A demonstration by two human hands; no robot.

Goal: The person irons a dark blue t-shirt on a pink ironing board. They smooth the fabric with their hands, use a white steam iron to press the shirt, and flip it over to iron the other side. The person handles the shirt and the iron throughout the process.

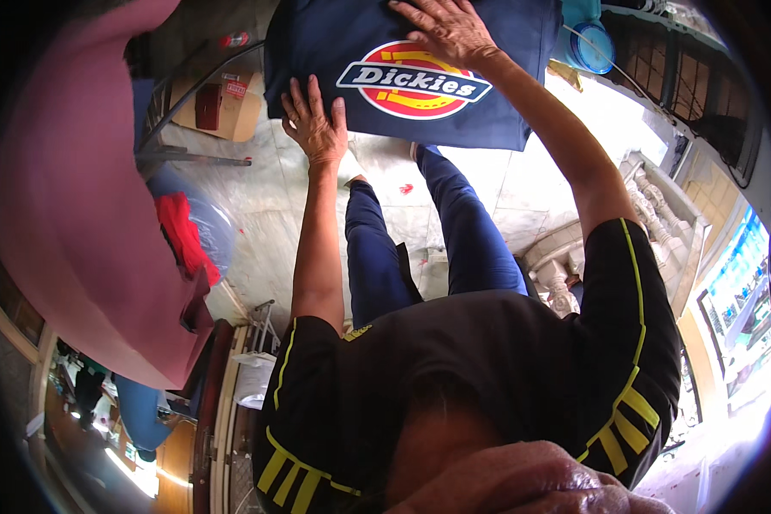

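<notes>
While the left hand (315,128) lies palm down on the left near part of a dark blue cloth (343,43), its fingers are spread and almost straight. The right hand (452,32) rests on the far part of the same cloth, also spread, fingers pointing left. Both press flat rather than grip, and neither has hold of anything that shows. The cloth lies at the far middle of the scene, beyond the person's knees, and a red, yellow and white badge (413,81) sits between the hands. What supports the cloth is hidden. A large pink sheet (86,188) hangs on the left, near a red cloth (180,227). Cardboard (247,113) lies far left; a blue tub (593,47) stands far right.
</notes>
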